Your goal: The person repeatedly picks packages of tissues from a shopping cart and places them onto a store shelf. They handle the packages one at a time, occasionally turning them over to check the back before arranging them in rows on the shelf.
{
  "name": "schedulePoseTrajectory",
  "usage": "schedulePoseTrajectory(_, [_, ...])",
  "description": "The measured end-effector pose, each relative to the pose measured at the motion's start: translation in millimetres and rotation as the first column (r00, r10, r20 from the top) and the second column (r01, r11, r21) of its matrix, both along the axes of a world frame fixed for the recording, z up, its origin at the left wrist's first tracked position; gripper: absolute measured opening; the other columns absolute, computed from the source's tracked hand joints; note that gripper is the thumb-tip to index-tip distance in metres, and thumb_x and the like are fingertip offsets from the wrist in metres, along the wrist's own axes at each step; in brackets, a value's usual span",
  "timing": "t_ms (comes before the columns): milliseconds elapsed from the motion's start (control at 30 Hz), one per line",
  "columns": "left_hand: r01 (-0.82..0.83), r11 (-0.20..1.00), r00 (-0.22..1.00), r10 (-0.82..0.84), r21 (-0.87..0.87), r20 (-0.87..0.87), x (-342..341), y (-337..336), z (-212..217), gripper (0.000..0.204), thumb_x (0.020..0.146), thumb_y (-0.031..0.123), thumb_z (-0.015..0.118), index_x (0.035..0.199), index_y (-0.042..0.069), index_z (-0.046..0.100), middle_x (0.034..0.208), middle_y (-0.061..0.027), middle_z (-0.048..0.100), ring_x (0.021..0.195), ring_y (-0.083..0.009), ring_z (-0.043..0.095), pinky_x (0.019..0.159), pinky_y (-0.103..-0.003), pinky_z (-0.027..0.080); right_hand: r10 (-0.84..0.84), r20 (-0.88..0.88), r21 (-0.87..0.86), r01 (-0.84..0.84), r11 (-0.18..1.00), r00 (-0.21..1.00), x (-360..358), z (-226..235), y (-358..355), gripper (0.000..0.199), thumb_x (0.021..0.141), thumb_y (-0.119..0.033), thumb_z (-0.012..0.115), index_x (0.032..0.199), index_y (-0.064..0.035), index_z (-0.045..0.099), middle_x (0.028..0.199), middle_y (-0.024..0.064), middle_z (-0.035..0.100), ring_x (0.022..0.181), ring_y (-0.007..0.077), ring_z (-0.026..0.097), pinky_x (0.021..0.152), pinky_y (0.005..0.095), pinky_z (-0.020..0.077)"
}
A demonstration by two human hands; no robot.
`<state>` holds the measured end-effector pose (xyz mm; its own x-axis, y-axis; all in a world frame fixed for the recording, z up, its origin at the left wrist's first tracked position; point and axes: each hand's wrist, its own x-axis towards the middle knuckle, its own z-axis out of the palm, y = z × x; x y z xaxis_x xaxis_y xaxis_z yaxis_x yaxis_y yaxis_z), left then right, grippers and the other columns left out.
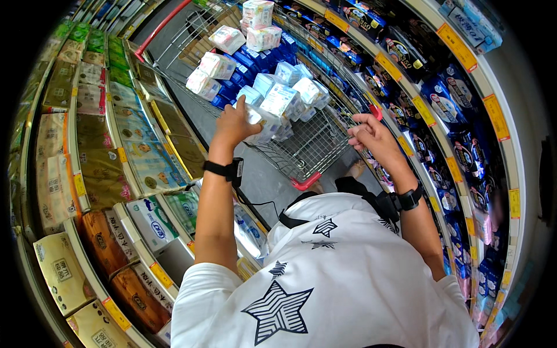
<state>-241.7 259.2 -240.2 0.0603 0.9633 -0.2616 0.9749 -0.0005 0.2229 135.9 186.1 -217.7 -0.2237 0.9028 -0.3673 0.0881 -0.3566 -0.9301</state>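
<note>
My left hand (234,124) grips the near end of a white soft pack (266,122), thumb on one side and fingers on the other, at the near left of the load in a wire shopping cart (316,152). Beside it lie several white and pale blue packs (282,100). My right hand (374,138) hovers near the cart's right side, fingers loosely bent and apart, with nothing in it. Dark blue packs (246,68) fill the cart's middle, and white-and-pink packs (217,65) rest on top toward the far left.
Shelves of tissue packs (96,122) line the left side. To the right run shelves of dark blue packages (444,98) with yellow price tags (456,46). The cart has a red handle (162,30) at the far left and a red corner (306,181) nearest me.
</note>
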Motion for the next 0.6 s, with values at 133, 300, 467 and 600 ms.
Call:
schedulePoseTrajectory(133, [-0.024, 0.988, 0.735, 0.119, -0.150, 0.667, 7.7, -6.9, 45.7, 0.114, 0.070, 0.053, 0.082, 0.151, -0.009, 0.031, 0.148, -0.0304, 0.044, 0.131, -0.0370, 0.051, 0.108, -0.039, 0.041, -0.003, -0.062, 0.070, 0.008, 0.997, 0.998, -14.3, 7.1, 5.1, 0.055, 0.094, -0.025, 0.068, 0.140, -0.0025, 0.047, 0.124, 0.0130, 0.062, 0.104, 0.0156, 0.064, 0.083, 0.0294, 0.0534])
schedulePoseTrajectory(300, [0.088, 0.951, 0.314, 0.256, -0.296, 0.914, 32.4, -28.3, 44.3, 0.094, 0.086, 0.047, 0.073, 0.154, -0.002, 0.032, 0.147, -0.0195, 0.047, 0.134, -0.0289, 0.046, 0.114, -0.038, 0.033, 0.149, -0.111, 0.216, -0.122, 0.969, 0.983, -33.0, 17.8, 10.3, 0.082, 0.090, -0.027, 0.074, 0.156, -0.0095, 0.028, 0.155, 0.0144, 0.036, 0.137, 0.0297, 0.046, 0.105, 0.0428, 0.0478])
schedulePoseTrajectory(467, [0.163, 0.909, 0.062, 0.379, -0.384, 0.923, 66.5, -36.8, 40.3, 0.078, 0.093, 0.038, 0.067, 0.151, -0.003, 0.036, 0.142, -0.0137, 0.052, 0.129, -0.0236, 0.051, 0.107, -0.035, 0.040, 0.202, -0.067, 0.262, -0.178, 0.948, 0.977, -26.8, 47.6, 4.5, 0.083, 0.092, -0.041, 0.071, 0.156, -0.0100, 0.028, 0.153, 0.0177, 0.036, 0.136, 0.0322, 0.045, 0.107, 0.0441, 0.0444])
schedulePoseTrajectory(600, [0.108, 0.897, 0.025, 0.429, -0.429, 0.903, 99.9, -35.7, 41.9, 0.077, 0.093, 0.046, 0.067, 0.150, 0.000, 0.040, 0.143, -0.0094, 0.053, 0.130, -0.0222, 0.051, 0.106, -0.035, 0.041, 0.096, -0.123, 0.257, -0.062, 0.964, 0.988, -6.4, 41.2, -0.9, 0.082, 0.093, -0.048, 0.067, 0.155, -0.0110, 0.029, 0.152, 0.0168, 0.037, 0.133, 0.0300, 0.048, 0.106, 0.0423, 0.0449])
